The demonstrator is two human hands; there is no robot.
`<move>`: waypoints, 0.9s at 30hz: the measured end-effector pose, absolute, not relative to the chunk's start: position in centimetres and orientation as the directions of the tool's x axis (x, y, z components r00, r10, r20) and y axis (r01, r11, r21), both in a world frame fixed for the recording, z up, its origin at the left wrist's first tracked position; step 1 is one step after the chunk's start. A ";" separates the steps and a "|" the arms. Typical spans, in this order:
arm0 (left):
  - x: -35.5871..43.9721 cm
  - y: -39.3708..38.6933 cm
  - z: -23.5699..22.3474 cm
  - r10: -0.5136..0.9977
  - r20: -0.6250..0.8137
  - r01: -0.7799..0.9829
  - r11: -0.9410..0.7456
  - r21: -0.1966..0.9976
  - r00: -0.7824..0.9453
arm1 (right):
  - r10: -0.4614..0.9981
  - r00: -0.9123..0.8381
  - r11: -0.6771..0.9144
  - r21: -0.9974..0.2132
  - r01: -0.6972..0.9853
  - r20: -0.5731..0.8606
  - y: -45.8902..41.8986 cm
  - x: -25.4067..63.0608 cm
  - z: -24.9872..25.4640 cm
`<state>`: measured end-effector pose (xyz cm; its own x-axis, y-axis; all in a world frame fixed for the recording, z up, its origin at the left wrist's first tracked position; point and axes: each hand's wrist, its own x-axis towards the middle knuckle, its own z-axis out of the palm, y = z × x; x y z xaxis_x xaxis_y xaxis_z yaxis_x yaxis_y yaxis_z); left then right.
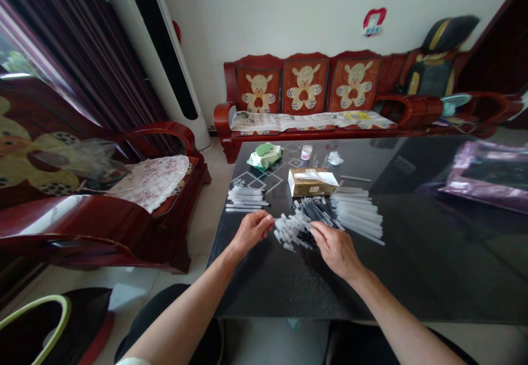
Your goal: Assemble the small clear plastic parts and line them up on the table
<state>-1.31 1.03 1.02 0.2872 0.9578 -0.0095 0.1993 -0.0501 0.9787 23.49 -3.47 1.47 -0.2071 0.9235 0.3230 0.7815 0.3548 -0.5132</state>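
Observation:
My left hand (254,230) is closed in a pinch at the left edge of a heap of short whitish pen caps (287,232); what it holds is too small to make out. On the heap's other side my right hand (335,247) also pinches, its fingertips against the caps and whatever is between them hidden. Slim black pen refills (317,211) lie in a bundle behind the caps, partly under them. To their right, translucent white pen barrels (358,214) are fanned out. A row of pens (246,199) with whitish bodies lies left of the heap.
Behind the pen parts on the black table (412,277) stands a tissue box (312,183). Farther back are a green wipes pack (265,157), a small white jar (306,152) and a crumpled tissue (335,158). A shiny purple package (489,175) lies at right.

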 end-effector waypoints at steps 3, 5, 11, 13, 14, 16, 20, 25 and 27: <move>-0.6 1.2 0.3 0.959 -0.007 0.175 -0.044 0.984 0.282 | 0.953 -0.190 0.302 -0.684 0.664 0.237 -3.2 23.3 1.5; -0.5 1.3 -0.1 0.955 -0.018 0.133 -0.022 0.991 0.296 | 0.967 -0.196 0.245 -0.819 0.519 0.165 -3.0 23.3 1.4; -0.1 1.0 -0.3 0.942 -0.046 0.068 0.025 0.997 0.333 | 0.974 -0.214 -0.048 -0.987 0.155 -0.081 -2.6 23.0 0.4; 0.1 0.9 -0.1 0.936 -0.050 0.071 0.027 0.997 0.349 | 0.978 -0.187 -0.066 -0.990 0.127 -0.089 -2.3 23.0 0.2; 0.1 0.8 -0.1 0.934 -0.051 0.077 0.025 0.997 0.353 | 0.982 -0.171 -0.059 -0.989 0.136 -0.082 -2.1 23.2 0.0; 0.1 0.7 -0.1 0.933 -0.054 0.088 0.024 0.996 0.355 | 0.991 -0.123 -0.025 -0.982 0.185 -0.048 -1.5 24.0 -0.1; 0.0 0.6 -0.2 0.936 -0.060 0.106 0.025 0.994 0.347 | 0.999 0.023 0.043 -0.968 0.246 0.050 0.0 27.4 0.2; -0.1 0.7 -0.6 0.939 -0.051 0.111 0.014 0.994 0.341 | 0.979 0.202 0.014 -0.997 0.074 0.029 0.9 32.1 1.4; -0.1 0.7 -0.7 0.940 -0.045 0.096 0.014 0.995 0.337 | 0.978 0.209 -0.005 -1.000 0.015 -0.002 0.8 33.0 1.6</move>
<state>-0.11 0.66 -0.72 0.3373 0.9403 -0.0455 0.0965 0.0136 0.9952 32.96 0.83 1.64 0.2093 0.9779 -0.0015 0.0147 -0.0047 -0.9999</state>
